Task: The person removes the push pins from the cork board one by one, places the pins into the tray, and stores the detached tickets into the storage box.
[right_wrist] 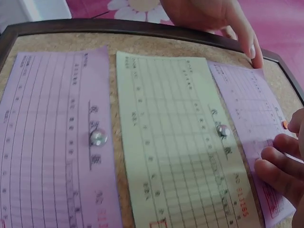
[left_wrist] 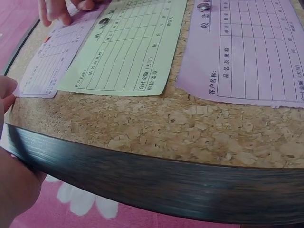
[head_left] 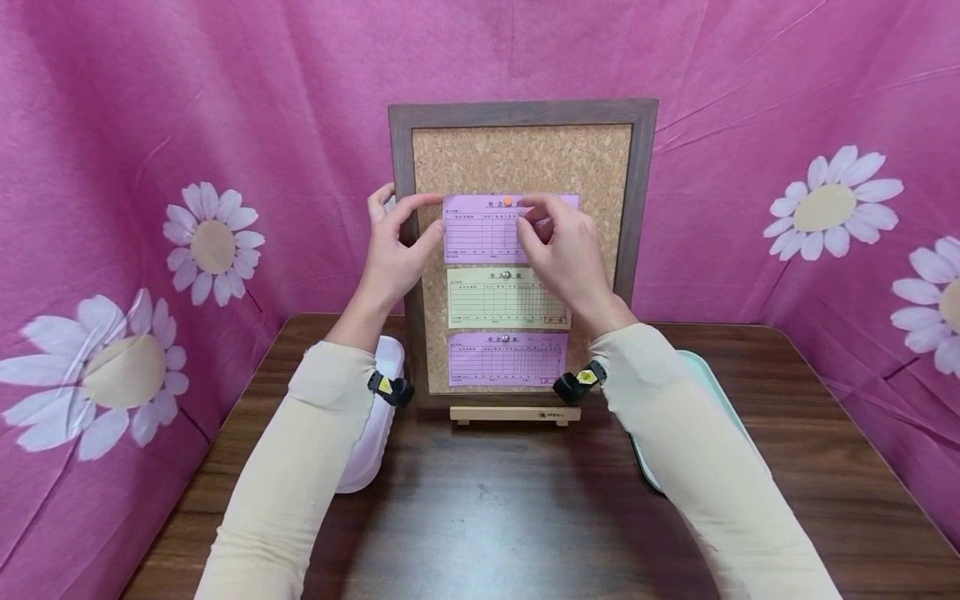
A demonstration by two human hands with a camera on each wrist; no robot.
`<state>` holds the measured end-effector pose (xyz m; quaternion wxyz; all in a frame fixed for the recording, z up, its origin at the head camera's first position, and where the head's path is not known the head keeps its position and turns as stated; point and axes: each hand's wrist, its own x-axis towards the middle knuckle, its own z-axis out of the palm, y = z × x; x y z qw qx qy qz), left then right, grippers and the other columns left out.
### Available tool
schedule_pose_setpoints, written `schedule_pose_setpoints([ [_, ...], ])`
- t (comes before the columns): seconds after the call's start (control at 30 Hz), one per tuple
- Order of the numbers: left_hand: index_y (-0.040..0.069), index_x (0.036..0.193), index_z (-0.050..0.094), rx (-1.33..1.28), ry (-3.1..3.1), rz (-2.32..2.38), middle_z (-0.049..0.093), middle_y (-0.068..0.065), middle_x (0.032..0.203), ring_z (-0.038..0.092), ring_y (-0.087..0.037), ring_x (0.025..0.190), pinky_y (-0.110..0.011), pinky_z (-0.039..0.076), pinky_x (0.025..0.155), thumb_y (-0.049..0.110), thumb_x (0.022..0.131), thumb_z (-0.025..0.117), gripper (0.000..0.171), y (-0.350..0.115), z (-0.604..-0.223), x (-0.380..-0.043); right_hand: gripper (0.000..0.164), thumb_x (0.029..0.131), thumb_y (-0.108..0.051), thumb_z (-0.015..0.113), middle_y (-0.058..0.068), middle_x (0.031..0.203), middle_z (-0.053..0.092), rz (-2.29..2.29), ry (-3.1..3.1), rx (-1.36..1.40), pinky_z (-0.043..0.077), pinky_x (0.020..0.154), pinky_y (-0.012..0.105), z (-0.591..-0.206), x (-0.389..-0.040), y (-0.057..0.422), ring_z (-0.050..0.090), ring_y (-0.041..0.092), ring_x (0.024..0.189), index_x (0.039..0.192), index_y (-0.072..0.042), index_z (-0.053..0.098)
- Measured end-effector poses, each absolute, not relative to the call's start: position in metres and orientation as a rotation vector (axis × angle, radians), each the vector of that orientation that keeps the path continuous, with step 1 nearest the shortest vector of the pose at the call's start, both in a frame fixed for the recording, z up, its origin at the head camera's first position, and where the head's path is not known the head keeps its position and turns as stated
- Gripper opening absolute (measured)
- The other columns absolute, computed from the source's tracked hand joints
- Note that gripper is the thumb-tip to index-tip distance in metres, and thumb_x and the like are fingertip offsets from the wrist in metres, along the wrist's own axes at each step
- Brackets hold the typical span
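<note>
Three receipt slips hang one above another on a framed corkboard [head_left: 525,158]. The top purple slip [head_left: 472,229] has an orange pushpin [head_left: 507,201] at its upper middle. My left hand [head_left: 393,250] reaches over the board's left frame, index finger and thumb spread at the slip's left edge; its other fingers pass partly out of sight behind the frame. Over the slip's right part is my right hand [head_left: 566,246], fingers loosely bent, the index fingertip beside the pin. Below are a pale green slip [head_left: 480,296] and another purple slip [head_left: 480,362], each with a clear pin.
The board stands on a wooden easel [head_left: 480,414] on a dark wood table [head_left: 480,508]. A white tray [head_left: 367,458] lies left, partly behind the left sleeve. On the right, a mint green tray [head_left: 701,371] sits partly under the other sleeve. Pink floral cloth [head_left: 300,150] hangs behind.
</note>
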<state>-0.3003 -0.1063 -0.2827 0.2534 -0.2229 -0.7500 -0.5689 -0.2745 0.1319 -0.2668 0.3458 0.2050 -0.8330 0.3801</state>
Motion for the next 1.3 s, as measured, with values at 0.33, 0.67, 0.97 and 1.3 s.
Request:
schedule_pose_setpoints([
  [0.33,0.001,0.123,0.075,-0.557,-2.032,-1.594,0.029,-0.022,0.157,0.022,-0.024,0.154,-0.037,0.026,0.127,0.015,0.095,0.075,0.032,-0.100,-0.274,-0.302,0.023,0.101,-0.009,0.069,0.019,0.097,0.078,1.062,-2.160,0.427,0.045,0.071,0.020,-0.262,-0.280,0.122,0.067,0.025,0.078,0.120,0.004,0.074],
  [0.67,-0.003,0.111,0.077,-0.488,-2.013,-1.582,0.037,-0.019,0.147,0.032,-0.021,0.141,-0.032,0.031,0.116,0.013,0.093,0.079,0.023,-0.099,-0.274,-0.301,0.020,0.102,-0.010,0.069,0.015,0.091,0.077,1.106,-2.182,0.345,0.042,0.067,0.018,-0.259,-0.284,0.115,0.058,0.014,0.073,0.116,0.002,0.075],
  [0.97,-0.003,0.107,0.080,-0.476,-2.043,-1.582,0.034,-0.020,0.150,0.038,-0.024,0.139,-0.032,0.032,0.115,0.014,0.094,0.081,0.022,-0.096,-0.273,-0.300,0.017,0.102,-0.011,0.069,0.015,0.087,0.076,1.046,-2.224,0.318,0.043,0.071,0.024,-0.256,-0.284,0.112,0.063,0.021,0.075,0.113,0.000,0.075],
  [1.3,-0.004,0.104,0.081,-0.479,-2.037,-1.589,0.034,-0.020,0.153,0.040,-0.025,0.138,-0.032,0.034,0.114,0.015,0.094,0.080,0.021,-0.095,-0.276,-0.301,0.019,0.104,-0.017,0.068,0.015,0.083,0.073,0.918,-2.280,0.314,0.045,0.077,0.036,-0.252,-0.285,0.111,0.064,0.029,0.077,0.113,-0.001,0.072],
])
